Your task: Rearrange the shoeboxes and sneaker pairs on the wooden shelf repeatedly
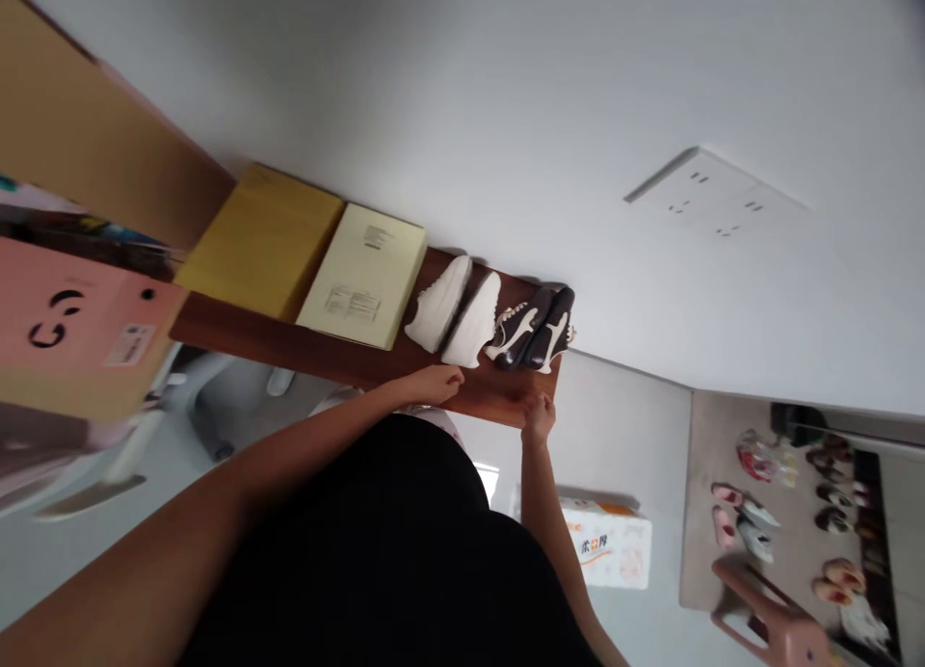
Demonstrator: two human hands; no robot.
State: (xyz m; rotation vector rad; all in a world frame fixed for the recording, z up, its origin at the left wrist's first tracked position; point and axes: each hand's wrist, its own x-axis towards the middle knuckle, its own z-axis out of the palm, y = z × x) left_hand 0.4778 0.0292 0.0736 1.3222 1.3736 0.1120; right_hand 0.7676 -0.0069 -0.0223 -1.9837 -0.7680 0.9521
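A pair of white sneakers (473, 322) lies on its sides on a dark reddish-brown wooden board (491, 392) against the wall. Beside it, near the board's right end, is a pair of dark brown shoes (549, 330) with cream trim. My left hand (437, 385) is closed over the board's near edge, just below the white pair. By the board's right corner, below the dark pair, my right hand (539, 418) has its fingers curled together. Whatever either hand may hold is hidden or too small to make out.
Left of the sneakers, a cream shoebox (365, 277) and a yellow-brown box (264, 238) share the board. A pink carton (79, 320) stands farther left. A white printed pack (607, 546) sits on the floor. More shoes (834, 508) and a pink stool (784, 628) are at right.
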